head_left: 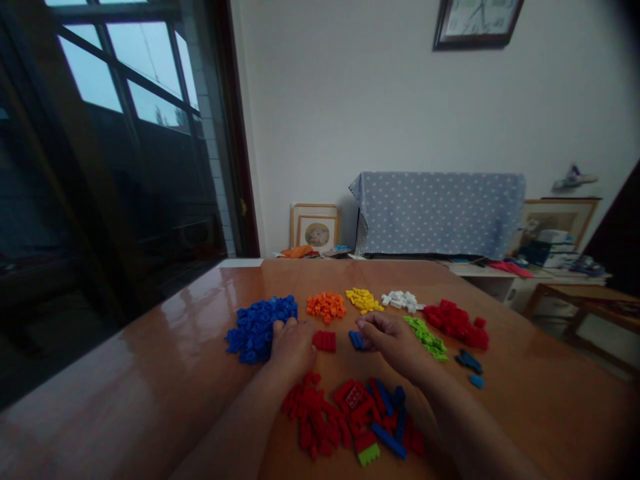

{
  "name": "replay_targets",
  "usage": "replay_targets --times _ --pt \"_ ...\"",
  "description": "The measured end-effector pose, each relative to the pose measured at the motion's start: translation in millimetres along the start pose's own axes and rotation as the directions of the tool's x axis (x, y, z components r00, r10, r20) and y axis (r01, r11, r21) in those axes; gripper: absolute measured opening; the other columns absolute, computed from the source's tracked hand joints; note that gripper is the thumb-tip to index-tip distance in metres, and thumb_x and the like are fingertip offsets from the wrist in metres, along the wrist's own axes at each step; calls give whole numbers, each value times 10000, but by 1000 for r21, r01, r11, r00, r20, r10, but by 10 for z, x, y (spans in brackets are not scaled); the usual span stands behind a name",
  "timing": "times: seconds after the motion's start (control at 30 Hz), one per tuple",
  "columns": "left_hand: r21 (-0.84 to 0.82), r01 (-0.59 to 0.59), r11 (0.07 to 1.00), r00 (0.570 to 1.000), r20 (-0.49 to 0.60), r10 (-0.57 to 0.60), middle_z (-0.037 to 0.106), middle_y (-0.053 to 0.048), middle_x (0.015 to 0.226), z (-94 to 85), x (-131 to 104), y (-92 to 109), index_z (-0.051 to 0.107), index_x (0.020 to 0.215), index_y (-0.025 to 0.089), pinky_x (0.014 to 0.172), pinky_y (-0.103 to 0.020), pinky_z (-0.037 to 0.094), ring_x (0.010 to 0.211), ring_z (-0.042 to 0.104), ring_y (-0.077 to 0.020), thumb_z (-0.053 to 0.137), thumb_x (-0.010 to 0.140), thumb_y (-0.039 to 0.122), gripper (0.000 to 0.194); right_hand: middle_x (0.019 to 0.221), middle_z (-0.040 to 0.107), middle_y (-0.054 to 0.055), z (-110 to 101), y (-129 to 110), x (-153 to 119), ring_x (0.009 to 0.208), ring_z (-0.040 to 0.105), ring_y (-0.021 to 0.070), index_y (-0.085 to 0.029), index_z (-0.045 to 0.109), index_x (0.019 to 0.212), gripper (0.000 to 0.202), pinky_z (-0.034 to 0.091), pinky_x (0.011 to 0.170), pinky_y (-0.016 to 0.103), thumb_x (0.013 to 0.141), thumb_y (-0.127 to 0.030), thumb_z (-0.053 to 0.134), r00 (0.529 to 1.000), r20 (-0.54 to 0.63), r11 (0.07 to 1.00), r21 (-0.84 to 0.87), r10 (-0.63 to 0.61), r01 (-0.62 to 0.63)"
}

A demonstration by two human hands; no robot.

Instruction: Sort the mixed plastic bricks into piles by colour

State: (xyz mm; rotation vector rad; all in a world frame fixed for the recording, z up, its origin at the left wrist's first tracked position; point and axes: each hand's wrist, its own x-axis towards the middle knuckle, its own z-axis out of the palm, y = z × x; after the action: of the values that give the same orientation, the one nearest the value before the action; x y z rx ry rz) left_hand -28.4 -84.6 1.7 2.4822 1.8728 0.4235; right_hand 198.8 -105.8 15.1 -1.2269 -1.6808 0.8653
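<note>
My left hand (293,343) rests at the right edge of the blue brick pile (255,327), its fingers bent over the nearest pieces; whether it grips one is hidden. Just right of it lies a block of red bricks (325,341). My right hand (387,337) hovers by a small blue piece (357,340), thumb and forefinger pinched together; anything between them is too small to make out. The lime green pile (427,339) lies to the right of that hand.
Orange (326,305), yellow (364,300) and white (401,300) piles line the back, with red bricks (456,323) and dark blue pieces (469,361) at right. Mixed red and blue bricks (355,413) lie between my forearms on the wooden table (165,360).
</note>
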Motion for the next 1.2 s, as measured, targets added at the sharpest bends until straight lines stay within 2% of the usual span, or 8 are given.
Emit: replay_targets --times 0.17,0.27,0.43,0.63,0.73,0.9,1.03,1.2 --pt "-16 1 1000 1000 -16 -2 672 -101 968 62 9 -22 605 907 211 858 -408 264 994 527 -295 528 739 168 190 689 596 3 -31 -23 -9 644 565 145 -176 636 832 327 432 598 249 898 -467 502 1000 -13 998 -58 -13 12" --pt "-4 2 1000 1000 -18 -2 669 -102 1005 77 12 -23 605 913 211 853 -407 271 1003 520 -293 538 743 179 186 670 581 -7 -74 17 -8 634 546 138 -182 622 796 303 392 577 239 901 -432 487 1000 7 985 -170 -23 24" --pt "6 -27 1000 1000 -15 27 672 -81 1030 76 -3 -8 617 944 219 844 -399 280 1004 522 -277 522 748 145 230 636 582 -7 -157 62 -8 596 507 126 -175 634 725 248 300 539 236 856 -352 521 994 96 876 -483 60 -6" --pt "21 -27 999 1000 -7 28 676 -66 1007 57 -18 12 623 944 226 853 -401 282 1018 526 -270 506 748 129 248 662 609 3 -248 2 -58 607 513 126 -184 642 745 159 256 531 236 815 -259 521 984 139 794 -608 115 -7" --pt "27 -28 999 999 -23 28 669 -71 1027 38 -27 20 615 935 218 853 -403 277 1019 522 -275 503 748 142 231 683 630 7 -292 -50 -116 627 533 130 -190 650 731 102 256 540 236 760 -222 558 967 176 751 -660 182 -21" --pt "0 -47 999 998 -39 47 666 -65 1022 5 -58 23 603 914 216 802 -380 276 982 521 -263 481 765 164 200 687 653 33 -254 -133 -195 599 546 151 -209 703 772 140 256 518 251 745 -308 608 912 235 677 -733 338 -62" --pt "-56 -65 996 997 -46 63 666 -50 1007 -12 -75 29 610 935 234 787 -364 275 987 516 -257 479 780 185 208 736 673 51 -150 -131 -199 623 556 182 -227 713 790 261 267 518 264 715 -471 654 915 241 615 -789 324 -10" --pt "-103 -49 994 998 -35 45 664 -40 997 -16 -73 29 616 931 246 800 -353 281 991 514 -246 473 798 186 205 688 647 46 -64 -77 -172 576 524 157 -208 692 720 202 256 505 258 741 -395 619 907 282 596 -802 313 44"
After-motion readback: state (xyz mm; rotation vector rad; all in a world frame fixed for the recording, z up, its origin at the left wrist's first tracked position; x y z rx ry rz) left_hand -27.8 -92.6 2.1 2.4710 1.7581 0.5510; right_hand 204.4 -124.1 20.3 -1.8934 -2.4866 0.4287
